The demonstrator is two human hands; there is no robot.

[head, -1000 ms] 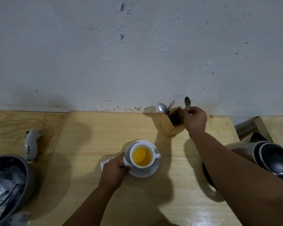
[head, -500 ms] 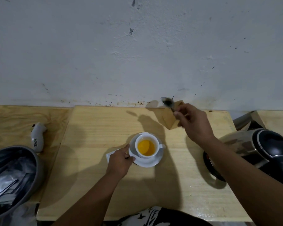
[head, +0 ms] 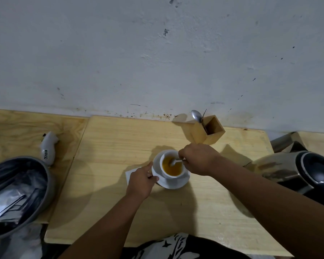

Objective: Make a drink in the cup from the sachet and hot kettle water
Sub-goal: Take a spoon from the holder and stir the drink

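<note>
A second ago the right hand [head: 198,158] is at the wooden holder [head: 209,131] by the wall, fingers around a spoon handle standing in it. Half a second ago it lifts away from the holder with the spoon. Now it sits over the cup [head: 171,166], pinching the spoon [head: 174,162], whose bowl dips into the orange drink. The holder now shows one spoon fewer, with a single spoon [head: 196,115] leaning out of it. The kettle [head: 295,171] shows more fully at the right edge as the view shifts.
</note>
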